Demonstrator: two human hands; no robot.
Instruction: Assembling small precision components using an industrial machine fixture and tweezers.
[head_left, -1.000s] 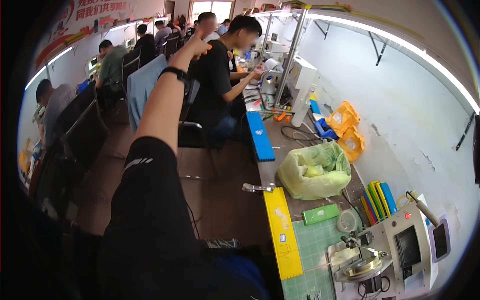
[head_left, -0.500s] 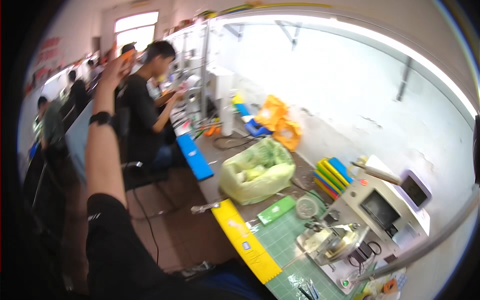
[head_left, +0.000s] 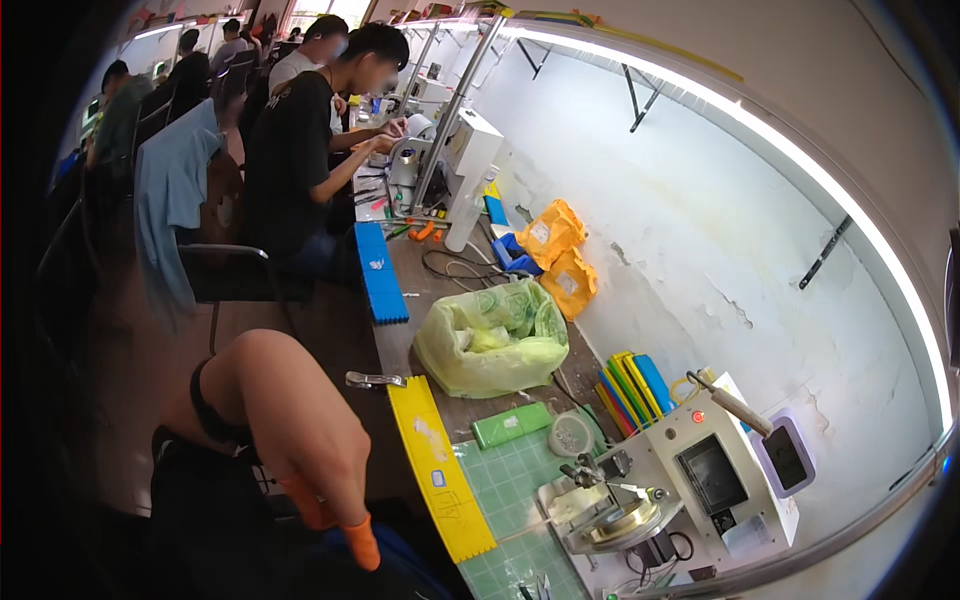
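Observation:
My left hand (head_left: 318,440), with a black band at the wrist and orange finger cots, hangs low over my lap, left of the bench. Its fingers point downward and stand apart, and I see nothing held in them. Some of the fingers are hidden behind the back of the hand. Closest to it on the bench edge lies a long yellow strip (head_left: 437,470) with dark marks, with a shiny metal nail clipper-like piece (head_left: 375,380) by its far end. My right hand is out of view.
On the bench are a green-bagged bin (head_left: 490,365), a green mat (head_left: 500,480), a green block (head_left: 511,425), a machine with a screen (head_left: 712,472), a blue strip (head_left: 381,275) and orange bags (head_left: 556,235). A co-worker (head_left: 290,165) sits beyond, near a chair with a blue garment (head_left: 175,160).
My left hand has come down from a raised position at the upper left to low over my lap. The view has shifted, showing more of the chair and co-workers.

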